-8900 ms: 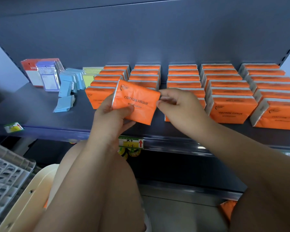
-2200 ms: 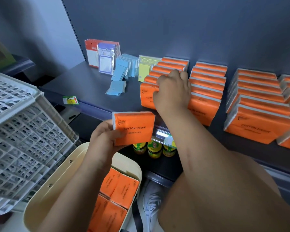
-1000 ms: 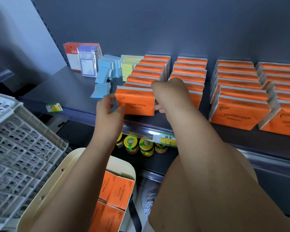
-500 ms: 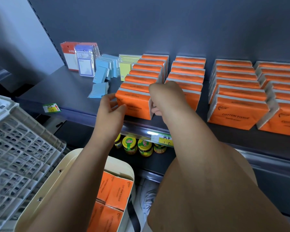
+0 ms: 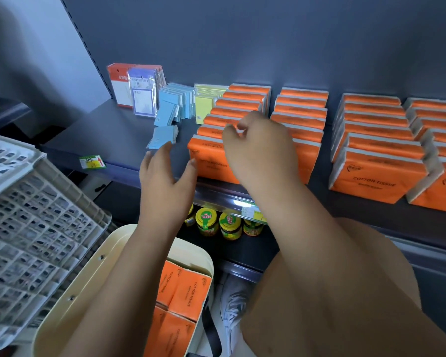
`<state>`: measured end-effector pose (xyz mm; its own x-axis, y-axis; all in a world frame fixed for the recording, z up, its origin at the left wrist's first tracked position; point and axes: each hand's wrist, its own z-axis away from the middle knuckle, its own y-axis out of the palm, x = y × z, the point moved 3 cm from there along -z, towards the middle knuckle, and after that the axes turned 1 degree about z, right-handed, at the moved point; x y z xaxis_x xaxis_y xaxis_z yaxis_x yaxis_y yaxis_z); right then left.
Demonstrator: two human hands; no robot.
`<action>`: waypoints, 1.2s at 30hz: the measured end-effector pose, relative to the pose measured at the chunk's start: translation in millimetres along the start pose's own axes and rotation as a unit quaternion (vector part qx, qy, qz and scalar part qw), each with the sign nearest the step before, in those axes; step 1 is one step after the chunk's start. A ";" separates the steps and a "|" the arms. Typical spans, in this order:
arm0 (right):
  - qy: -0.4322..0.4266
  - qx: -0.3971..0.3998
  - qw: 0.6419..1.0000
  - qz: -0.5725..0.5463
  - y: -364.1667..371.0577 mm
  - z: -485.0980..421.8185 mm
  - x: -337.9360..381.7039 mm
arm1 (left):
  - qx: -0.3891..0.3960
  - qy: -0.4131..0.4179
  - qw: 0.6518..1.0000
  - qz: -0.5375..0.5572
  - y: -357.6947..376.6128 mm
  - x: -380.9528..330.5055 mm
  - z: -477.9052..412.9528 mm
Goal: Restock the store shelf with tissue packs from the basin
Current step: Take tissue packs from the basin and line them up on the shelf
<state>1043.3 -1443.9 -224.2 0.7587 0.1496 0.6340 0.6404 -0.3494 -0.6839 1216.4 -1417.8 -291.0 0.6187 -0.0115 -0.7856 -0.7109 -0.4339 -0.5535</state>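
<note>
Several rows of orange tissue packs stand on the dark shelf (image 5: 108,140). The newest pack (image 5: 207,161) stands at the front of the leftmost row. My left hand (image 5: 165,181) hovers just left of it with fingers spread, its thumb near the pack's left edge. My right hand (image 5: 258,148) hangs over the top of that row with fingers loosely curled and nothing in them. Below, the cream basin (image 5: 88,284) holds more orange tissue packs (image 5: 180,300).
Blue packets (image 5: 165,136), yellow packets (image 5: 206,104) and card packs (image 5: 137,88) sit left of the orange rows. A white lattice crate (image 5: 31,228) leans at the left. Jars (image 5: 218,224) stand on the lower shelf. My shoe (image 5: 233,305) is beside the basin.
The pack that both hands were setting down now stands alone at the front of the left row. My left hand has let go and drawn back left; my right hand has lifted.
</note>
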 end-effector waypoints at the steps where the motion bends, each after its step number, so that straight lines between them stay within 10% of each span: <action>1: -0.037 0.005 0.999 -0.005 4.4 5.9 4.6 | -0.007 0.004 1.000 -0.027 -6.5 1.2 5.7; 10: -0.210 0.218 0.952 0.054 75.2 81.4 22.8 | -0.048 -0.026 0.976 -0.210 -66.5 50.0 59.4; 23: -0.216 0.444 0.855 0.158 176.8 147.6 24.4 | 0.061 -0.250 0.941 -0.221 -101.6 182.1 138.7; 36: 0.082 0.565 0.817 0.080 314.3 192.2 -1.4 | -0.014 -0.455 0.889 0.055 -76.1 288.9 147.9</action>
<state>1266.4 -1376.2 -509.4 0.8766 0.0278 0.4805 0.3064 0.7378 -0.6015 1399.8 -1254.8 -516.8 0.0102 0.6724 -0.7401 -0.7331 -0.4983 -0.4629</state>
